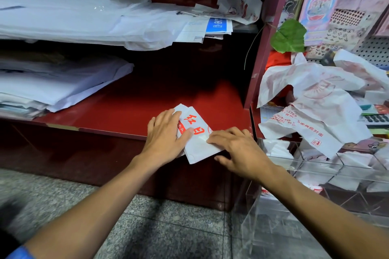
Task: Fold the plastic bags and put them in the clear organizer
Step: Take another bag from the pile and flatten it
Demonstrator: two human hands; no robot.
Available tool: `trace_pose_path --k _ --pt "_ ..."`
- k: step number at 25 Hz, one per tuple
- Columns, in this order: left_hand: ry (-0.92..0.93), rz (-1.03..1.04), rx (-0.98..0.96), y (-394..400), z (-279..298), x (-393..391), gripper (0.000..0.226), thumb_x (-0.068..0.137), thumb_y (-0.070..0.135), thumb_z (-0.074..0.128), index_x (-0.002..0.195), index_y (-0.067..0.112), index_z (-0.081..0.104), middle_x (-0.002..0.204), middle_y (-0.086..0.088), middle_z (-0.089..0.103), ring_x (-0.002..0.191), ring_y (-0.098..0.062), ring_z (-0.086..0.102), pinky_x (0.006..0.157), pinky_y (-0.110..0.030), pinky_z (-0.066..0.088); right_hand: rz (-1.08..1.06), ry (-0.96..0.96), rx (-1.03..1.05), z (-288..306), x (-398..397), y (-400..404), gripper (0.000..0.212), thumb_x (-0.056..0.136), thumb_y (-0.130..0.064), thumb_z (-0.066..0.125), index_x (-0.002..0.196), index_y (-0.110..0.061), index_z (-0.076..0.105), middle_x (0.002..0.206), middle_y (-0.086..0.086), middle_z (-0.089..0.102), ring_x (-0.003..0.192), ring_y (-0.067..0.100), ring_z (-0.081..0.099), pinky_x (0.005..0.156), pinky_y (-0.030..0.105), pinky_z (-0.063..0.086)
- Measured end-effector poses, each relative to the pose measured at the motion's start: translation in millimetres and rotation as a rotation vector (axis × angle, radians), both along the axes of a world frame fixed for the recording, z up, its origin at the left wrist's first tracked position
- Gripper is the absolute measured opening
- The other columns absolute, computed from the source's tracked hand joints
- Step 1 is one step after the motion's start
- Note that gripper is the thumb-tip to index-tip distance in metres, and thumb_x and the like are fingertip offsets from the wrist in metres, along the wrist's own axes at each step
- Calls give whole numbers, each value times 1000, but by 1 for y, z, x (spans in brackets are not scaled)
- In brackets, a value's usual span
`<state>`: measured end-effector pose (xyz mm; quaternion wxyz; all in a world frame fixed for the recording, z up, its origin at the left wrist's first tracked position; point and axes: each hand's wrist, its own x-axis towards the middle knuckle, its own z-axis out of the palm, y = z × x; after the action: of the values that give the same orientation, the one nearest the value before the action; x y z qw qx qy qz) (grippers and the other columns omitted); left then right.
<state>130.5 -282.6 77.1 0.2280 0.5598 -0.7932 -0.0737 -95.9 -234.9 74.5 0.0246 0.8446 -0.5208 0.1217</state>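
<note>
A white plastic bag printed with red characters lay folded into a narrow strip on the red shelf, near its front edge, its near end jutting a little past that edge; the left hand lay flat on the strip's left side, fingers straight and spread, thumb stretched across toward the red print, pressing the bag down rather than gripping it; the right hand rested on the strip's right side, its fingers bent at the knuckles with the tips on the plastic and the thumb hanging free below the bag's edge; whether those fingertips pinched a fold or only pressed on it could not be told. Just to the right, past the shelf's upright, stood the clear organizer, its compartments already holding several folded white bags; above it a loose heap of crumpled bags with faded red print spilled across the counter, one hanging over the organizer's far rim. On the same shelf, well to the left, sat a stack of flat white plastic sheets; the shelf above carried another such stack, some papers with a blue label and one more printed bag; a green leaf hung by the upright; grey speckled floor showed beneath the forearms.
</note>
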Motion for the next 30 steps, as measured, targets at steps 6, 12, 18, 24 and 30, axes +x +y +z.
trace_pose_path --k 6,12,18,24,30 --pt "-27 -102 203 -7 0 2 69 96 62 38 153 26 25 158 7 29 147 -9 19 120 -50 -11 28 -6 -55 -4 1 -5 43 85 -31 66 127 -33 55 139 -14 50 112 18 47 80 34 28" --pt "-84 -219 223 -9 -3 3 56 104 47 31 155 31 19 163 11 18 150 -4 4 118 -47 -18 51 -61 -53 -4 0 -7 44 83 -20 65 125 -32 56 135 -13 56 110 18 46 78 33 26" --pt "-124 -303 263 -14 -4 8 46 107 33 30 151 44 25 160 23 13 148 3 0 118 -44 -15 65 -280 74 3 4 -14 24 92 -30 63 115 -34 68 114 -18 62 102 13 47 91 37 37" --pt "164 -255 455 -16 12 5 31 105 42 30 118 50 56 139 27 48 137 5 32 121 -36 -1 -27 -712 292 10 12 -29 28 95 -35 58 79 -13 66 71 1 62 68 6 51 70 38 46" --pt "507 -217 550 -17 23 4 36 99 59 36 97 40 67 96 29 65 87 21 56 88 -9 36 -277 -729 294 8 24 -45 16 87 -25 69 76 -15 62 58 -1 60 52 8 44 60 31 39"
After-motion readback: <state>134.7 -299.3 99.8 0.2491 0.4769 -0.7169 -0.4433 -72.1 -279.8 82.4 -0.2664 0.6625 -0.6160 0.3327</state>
